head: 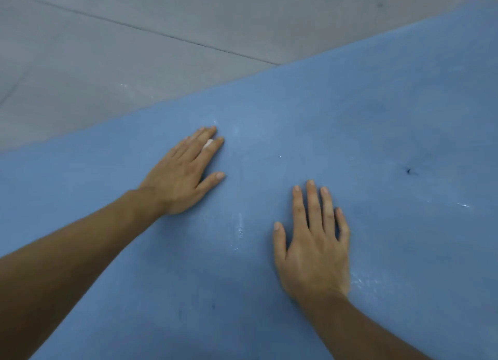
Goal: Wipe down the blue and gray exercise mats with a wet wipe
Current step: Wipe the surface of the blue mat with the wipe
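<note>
Beyond, gray mat [129,63] adjoins the blue mat [363,117].

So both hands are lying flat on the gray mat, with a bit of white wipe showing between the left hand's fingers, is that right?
Not quite. The head view shows the left hand and right hand flat on the blue mat; the gray mat lies beyond it, untouched. The white wipe does show between the left hand's fingers.

1 ea: blue mat [350,117], gray mat [107,49], wipe [208,143]; 2 hands [183,176] [314,254].
</note>
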